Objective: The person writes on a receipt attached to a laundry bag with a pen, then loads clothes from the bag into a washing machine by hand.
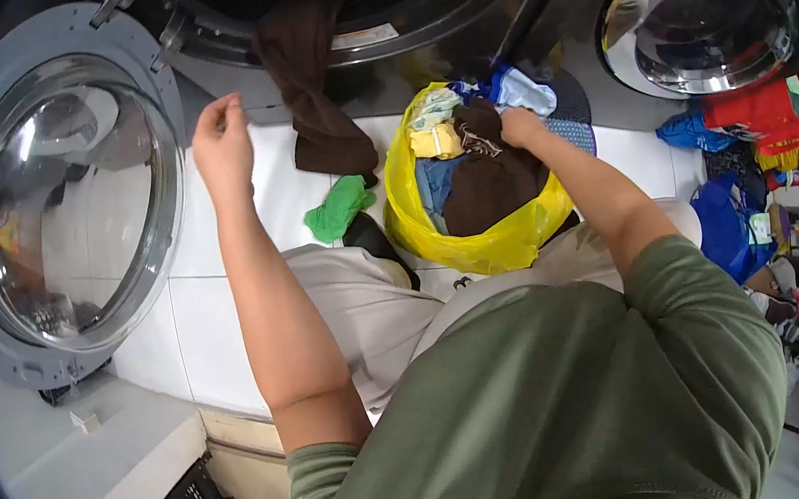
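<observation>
Well, the yellow bag (492, 248) gapes, crumpled; left hand (224, 149) curled together; right hand (522, 128) at brown cloth (481, 121), grip unclear.

A laundry area with dark front-loading washing machines (553, 37), one round glass door (62, 218) open, above white floor tiles (207, 320).

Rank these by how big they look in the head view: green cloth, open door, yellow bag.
Largest to smallest:
1. open door
2. yellow bag
3. green cloth, clearly smallest
</observation>
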`<act>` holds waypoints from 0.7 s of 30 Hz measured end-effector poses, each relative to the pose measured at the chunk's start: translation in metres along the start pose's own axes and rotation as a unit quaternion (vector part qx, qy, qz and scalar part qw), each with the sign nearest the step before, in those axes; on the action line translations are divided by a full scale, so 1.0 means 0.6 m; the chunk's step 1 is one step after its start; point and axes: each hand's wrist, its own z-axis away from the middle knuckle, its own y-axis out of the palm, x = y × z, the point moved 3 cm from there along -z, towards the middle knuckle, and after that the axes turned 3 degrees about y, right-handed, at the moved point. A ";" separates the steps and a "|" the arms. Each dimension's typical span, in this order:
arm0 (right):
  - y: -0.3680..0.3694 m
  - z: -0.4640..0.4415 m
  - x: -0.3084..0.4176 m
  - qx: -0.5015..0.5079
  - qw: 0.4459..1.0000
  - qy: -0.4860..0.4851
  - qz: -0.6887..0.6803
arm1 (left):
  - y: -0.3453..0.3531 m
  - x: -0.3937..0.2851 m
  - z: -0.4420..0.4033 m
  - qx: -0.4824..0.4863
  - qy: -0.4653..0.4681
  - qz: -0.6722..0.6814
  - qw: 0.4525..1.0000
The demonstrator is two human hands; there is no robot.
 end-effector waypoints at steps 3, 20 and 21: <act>-0.129 0.092 0.047 0.123 0.951 -0.037 -0.282 | 0.016 -0.002 -0.002 0.053 0.057 -0.030 0.996; -0.222 0.257 0.316 0.098 0.838 -0.435 -0.315 | 0.061 -0.066 0.071 -0.009 -0.216 0.579 0.786; -0.223 0.237 0.319 0.168 0.838 -0.411 -0.318 | 0.030 -0.104 0.069 -0.037 -0.221 0.580 0.783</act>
